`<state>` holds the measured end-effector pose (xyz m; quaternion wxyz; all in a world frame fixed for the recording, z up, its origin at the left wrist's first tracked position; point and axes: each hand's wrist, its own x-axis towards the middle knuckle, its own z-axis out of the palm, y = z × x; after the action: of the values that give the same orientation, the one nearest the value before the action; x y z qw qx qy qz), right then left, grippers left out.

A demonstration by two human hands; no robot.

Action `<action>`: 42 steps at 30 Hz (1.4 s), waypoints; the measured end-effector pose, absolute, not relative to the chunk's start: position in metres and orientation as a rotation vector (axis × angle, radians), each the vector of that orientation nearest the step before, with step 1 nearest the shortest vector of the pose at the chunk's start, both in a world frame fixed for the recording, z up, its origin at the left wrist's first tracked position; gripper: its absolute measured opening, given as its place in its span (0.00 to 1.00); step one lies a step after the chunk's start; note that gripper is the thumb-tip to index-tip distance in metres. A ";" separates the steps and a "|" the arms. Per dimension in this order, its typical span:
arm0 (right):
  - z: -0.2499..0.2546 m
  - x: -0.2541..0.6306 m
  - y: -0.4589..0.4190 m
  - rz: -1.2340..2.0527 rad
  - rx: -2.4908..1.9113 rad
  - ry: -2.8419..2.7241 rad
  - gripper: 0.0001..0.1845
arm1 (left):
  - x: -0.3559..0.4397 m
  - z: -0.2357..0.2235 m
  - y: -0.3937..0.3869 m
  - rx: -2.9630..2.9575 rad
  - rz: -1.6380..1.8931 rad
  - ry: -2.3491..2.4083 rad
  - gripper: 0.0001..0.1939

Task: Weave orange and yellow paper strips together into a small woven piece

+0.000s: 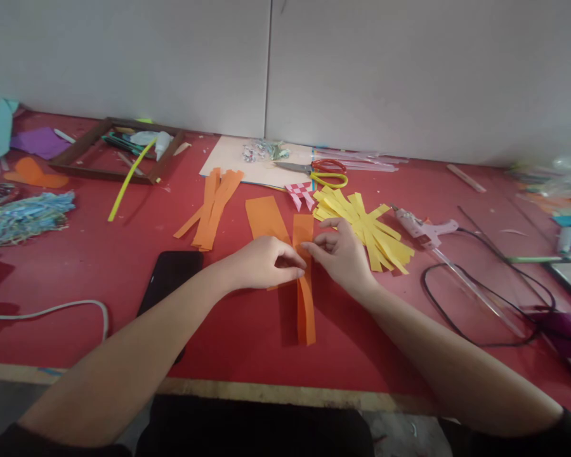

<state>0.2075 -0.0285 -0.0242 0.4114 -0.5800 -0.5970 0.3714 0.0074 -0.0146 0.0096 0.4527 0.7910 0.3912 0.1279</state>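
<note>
An orange paper strip (306,317), folded lengthwise at its near end, lies upright in front of me on the red table. My left hand (276,261) is closed on its left edge, thumb and index finger meeting at the strip. From the other side, my right hand (337,251) reaches in with curled fingers, its thumb tip on the strip near the middle. Partly under my left hand lies a wider orange paper sheet (266,219). Yellow paper strips (368,231) are piled just beyond my right hand. More orange strips (214,206) lie to the left.
A black phone (174,279) lies beside my left forearm. Scissors (323,170) with red and yellow handles lie behind the pink woven paper piece (299,194). At right sits a pink glue gun (426,230) with a looping black cord. A wooden tray (80,143) holds supplies.
</note>
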 end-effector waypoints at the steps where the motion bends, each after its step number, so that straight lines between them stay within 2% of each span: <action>1: -0.026 0.207 -0.029 0.842 -1.466 -1.571 0.21 | 0.008 0.008 -0.015 2.010 0.307 0.990 0.12; 5: -0.033 0.208 -0.030 0.449 -1.399 -1.974 0.03 | 0.009 0.001 -0.016 2.206 0.273 1.113 0.09; 6: -0.034 0.209 -0.030 0.368 -1.362 -2.065 0.03 | 0.010 0.000 -0.016 2.225 0.269 1.133 0.08; 8: -0.035 0.210 -0.029 0.279 -1.291 -2.194 0.09 | 0.010 -0.001 -0.016 2.263 0.269 1.149 0.08; 12: -0.035 0.214 -0.026 0.269 -1.254 -2.325 0.15 | 0.009 0.002 -0.017 2.380 0.245 1.139 0.12; 18: -0.035 0.215 -0.025 0.262 -1.261 -2.345 0.16 | 0.008 0.003 -0.018 2.484 0.233 1.123 0.16; 26: -0.034 0.215 -0.026 0.238 -1.258 -2.364 0.16 | 0.009 0.001 -0.020 2.586 0.233 1.139 0.15; 28: -0.034 0.214 -0.026 0.233 -1.270 -2.359 0.17 | 0.008 -0.001 -0.020 2.592 0.217 1.219 0.20; 33: -0.033 0.213 -0.028 0.236 -1.317 -2.331 0.18 | 0.004 -0.007 -0.021 2.543 0.190 1.473 0.41; 35: -0.033 0.213 -0.028 0.238 -1.318 -2.332 0.18 | 0.002 -0.007 -0.021 2.539 0.178 1.461 0.44; 42: -0.032 0.213 -0.028 0.226 -1.310 -2.329 0.17 | 0.005 -0.005 -0.018 2.627 0.201 1.218 0.33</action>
<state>0.2127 -0.0280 -0.0318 0.2278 -0.4757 -0.8456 0.0821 0.0046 -0.0179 -0.0046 0.1194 0.8986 0.4165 0.0689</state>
